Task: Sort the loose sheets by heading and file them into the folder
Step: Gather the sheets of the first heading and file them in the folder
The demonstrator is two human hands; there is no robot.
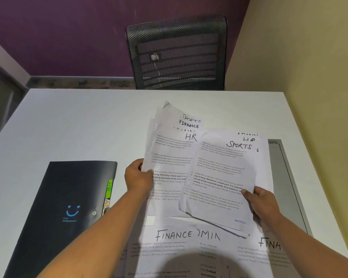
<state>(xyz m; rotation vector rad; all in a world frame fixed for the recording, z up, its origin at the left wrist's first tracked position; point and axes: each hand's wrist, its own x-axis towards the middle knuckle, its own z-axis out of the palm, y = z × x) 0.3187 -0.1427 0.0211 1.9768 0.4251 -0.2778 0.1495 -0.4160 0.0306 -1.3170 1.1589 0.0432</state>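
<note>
While white printed sheets headed FINANCE (173, 235) lay nearest us on the white bench (68, 121), our left grip (138, 177) pinched a fan of sheets topped HR (169, 153) and our right grip (263, 203) pinched a sheaf topped SPORTS (219, 177). A closed black plastic folder (68, 187) lay to the left, with a black mesh chair (177, 53) beyond.

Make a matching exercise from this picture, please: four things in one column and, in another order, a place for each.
Things
1. top sheet headed HR
2. top sheet headed SPORTS
3. black folder
4. mesh chair

Places
A. beyond the far edge of the table
B. gripped by the right hand
C. lying closed on the table, left side
D. gripped by the left hand

Pairs: 1-D, 2-B, 3-C, 4-A
</note>
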